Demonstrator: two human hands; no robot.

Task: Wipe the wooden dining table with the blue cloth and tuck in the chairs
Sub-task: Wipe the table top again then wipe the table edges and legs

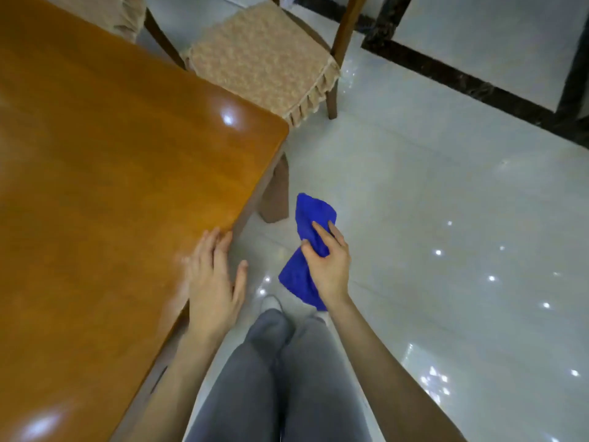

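Table (pixel 111 186): wooden top fills the left of the view; its right edge runs from the far corner down to the near side.

Left hand (pixel 213 282): lies flat on the right edge of the table. Fingers are straight and rest on the top; the thumb hangs off the edge. It holds nothing.

Right hand (pixel 328 266): off the table, in the air over the floor (pixel 446 218), right of the left hand. Its fingers and thumb are curled round the cloth (pixel 314 215).

Cloth: gripped at its bunched middle. One flap fans out beyond the fingers towards the table leg (pixel 275 193); the other hangs below the palm on the near side. It touches neither table nor floor.

Chair (pixel 264 59): cushioned seat stands out from the far side, just past the corner. A second chair (pixel 111 14) shows at the far left.
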